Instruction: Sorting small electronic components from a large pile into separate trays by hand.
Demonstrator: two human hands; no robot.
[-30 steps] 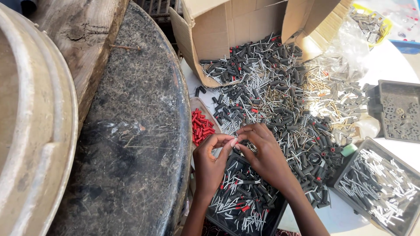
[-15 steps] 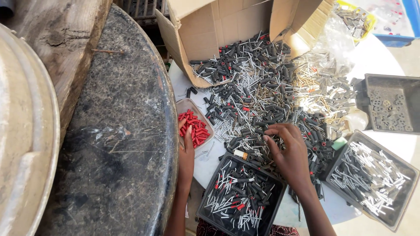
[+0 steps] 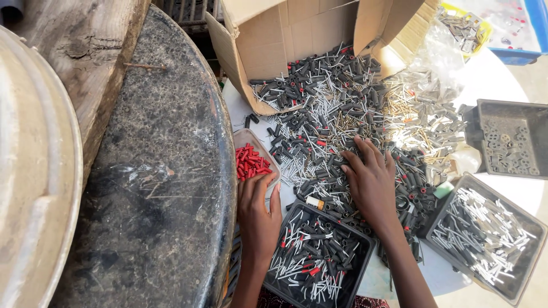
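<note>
A right hand (image 3: 371,185) lies flat, fingers spread, on a heap of black sleeves and metal pins (image 3: 337,122), gripping nothing. The left hand (image 3: 258,214), open, touches the rim of a small clear dish (image 3: 273,162) of red caps (image 3: 250,162). Just below sits a black tray (image 3: 365,242) of mixed pieces; a torn cardboard box (image 3: 285,34) spills parts behind, beside two more trays.

Perhaps four trays (image 3: 516,288), one cardboard box (image 3: 268,34).
</note>
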